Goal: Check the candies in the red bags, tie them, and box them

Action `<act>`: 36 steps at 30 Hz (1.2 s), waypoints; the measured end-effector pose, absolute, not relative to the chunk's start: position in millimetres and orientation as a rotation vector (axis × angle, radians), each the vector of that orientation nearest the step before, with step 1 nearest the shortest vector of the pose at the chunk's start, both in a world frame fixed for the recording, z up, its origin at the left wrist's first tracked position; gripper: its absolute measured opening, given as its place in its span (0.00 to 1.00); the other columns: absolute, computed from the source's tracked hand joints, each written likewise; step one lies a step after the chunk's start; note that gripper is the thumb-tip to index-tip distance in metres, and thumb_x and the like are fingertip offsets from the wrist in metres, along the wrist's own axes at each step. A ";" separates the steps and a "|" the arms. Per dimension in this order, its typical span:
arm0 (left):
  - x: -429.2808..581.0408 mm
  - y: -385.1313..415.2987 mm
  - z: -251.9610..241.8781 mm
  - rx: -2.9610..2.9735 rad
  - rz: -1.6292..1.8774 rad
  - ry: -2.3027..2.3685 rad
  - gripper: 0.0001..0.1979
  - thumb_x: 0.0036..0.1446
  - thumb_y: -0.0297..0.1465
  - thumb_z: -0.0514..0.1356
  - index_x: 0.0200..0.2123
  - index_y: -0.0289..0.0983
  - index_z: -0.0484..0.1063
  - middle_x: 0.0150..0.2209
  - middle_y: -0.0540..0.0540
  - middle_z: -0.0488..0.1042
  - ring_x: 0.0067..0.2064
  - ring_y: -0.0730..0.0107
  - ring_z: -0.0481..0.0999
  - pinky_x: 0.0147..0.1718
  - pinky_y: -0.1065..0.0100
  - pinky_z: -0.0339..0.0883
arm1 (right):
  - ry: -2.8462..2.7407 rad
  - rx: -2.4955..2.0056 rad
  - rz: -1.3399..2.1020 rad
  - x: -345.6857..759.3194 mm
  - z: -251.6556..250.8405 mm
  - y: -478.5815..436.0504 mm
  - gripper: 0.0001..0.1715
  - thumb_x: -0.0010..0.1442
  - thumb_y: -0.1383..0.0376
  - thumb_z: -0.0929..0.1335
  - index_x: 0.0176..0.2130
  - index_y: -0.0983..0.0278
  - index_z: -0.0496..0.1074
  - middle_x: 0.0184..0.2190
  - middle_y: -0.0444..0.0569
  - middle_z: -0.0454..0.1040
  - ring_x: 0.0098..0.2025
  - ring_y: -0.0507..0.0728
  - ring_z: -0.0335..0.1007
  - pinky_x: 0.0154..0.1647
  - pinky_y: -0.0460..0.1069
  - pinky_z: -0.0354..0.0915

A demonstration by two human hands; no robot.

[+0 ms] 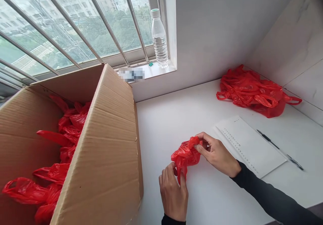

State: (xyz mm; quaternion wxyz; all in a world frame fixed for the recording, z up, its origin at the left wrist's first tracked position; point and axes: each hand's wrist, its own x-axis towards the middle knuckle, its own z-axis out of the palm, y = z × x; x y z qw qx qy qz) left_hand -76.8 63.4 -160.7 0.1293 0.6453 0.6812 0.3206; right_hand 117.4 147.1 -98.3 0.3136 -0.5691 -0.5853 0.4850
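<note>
A crumpled red plastic bag [185, 154] is held between my two hands, low over the white tabletop. The fingers of my right hand [214, 152] pinch its upper right end. At its lower end, my left hand [174, 191] has thumb and fingers closed on a hanging part of the plastic. Whether anything is inside the bag, I cannot tell. To the left stands an open cardboard box [111, 144] with several knotted red bags [72, 127] in it. A heap of loose red plastic bags [252, 92] lies at the back right.
Right of my hands lie a white notepad [249, 144] with handwriting and a black pen [280, 149]. A clear water bottle [160, 43] stands on the windowsill [151, 72], beside a barred window [75, 26]. Walls bound the white table [156, 117] at the back and right.
</note>
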 end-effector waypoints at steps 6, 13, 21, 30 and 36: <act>-74.7 62.3 -153.5 1.941 0.837 1.926 0.05 0.67 0.30 0.56 0.38 0.41 0.70 0.33 0.48 0.72 0.34 0.61 0.71 0.35 0.62 0.63 | -1.403 -1.410 1.355 119.9 -99.2 142.1 0.12 0.69 0.52 0.64 0.42 0.57 0.68 0.36 0.43 0.74 0.30 0.52 0.64 0.25 0.47 0.63; -78.6 45.8 -154.7 1.932 0.888 1.876 0.15 0.71 0.27 0.47 0.29 0.42 0.61 0.26 0.51 0.68 0.29 0.65 0.66 0.30 0.66 0.59 | -1.065 -1.360 1.433 130.2 -117.3 146.4 0.17 0.67 0.49 0.67 0.43 0.58 0.64 0.20 0.35 0.63 0.20 0.49 0.56 0.19 0.45 0.61; -81.1 32.5 -152.8 1.737 0.952 1.904 0.15 0.72 0.31 0.46 0.31 0.42 0.61 0.24 0.52 0.68 0.25 0.67 0.68 0.26 0.68 0.61 | -1.031 -1.363 1.447 128.9 -126.8 141.0 0.20 0.67 0.46 0.65 0.44 0.58 0.62 0.21 0.36 0.64 0.22 0.50 0.59 0.22 0.46 0.62; -55.7 60.0 -119.6 2.026 0.981 1.795 0.24 0.64 0.29 0.58 0.63 0.40 0.62 0.58 0.38 0.69 0.59 0.52 0.67 0.56 0.51 0.64 | -1.210 -1.295 1.509 108.2 -111.1 111.9 0.17 0.70 0.47 0.62 0.45 0.57 0.60 0.30 0.40 0.71 0.25 0.51 0.63 0.30 0.50 0.66; -48.9 74.6 -127.2 2.052 0.945 1.761 0.17 0.63 0.20 0.54 0.50 0.41 0.72 0.44 0.44 0.76 0.44 0.59 0.73 0.42 0.58 0.71 | -1.184 -1.275 1.529 100.8 -109.8 105.7 0.17 0.70 0.48 0.63 0.45 0.57 0.61 0.31 0.41 0.69 0.24 0.50 0.60 0.28 0.50 0.64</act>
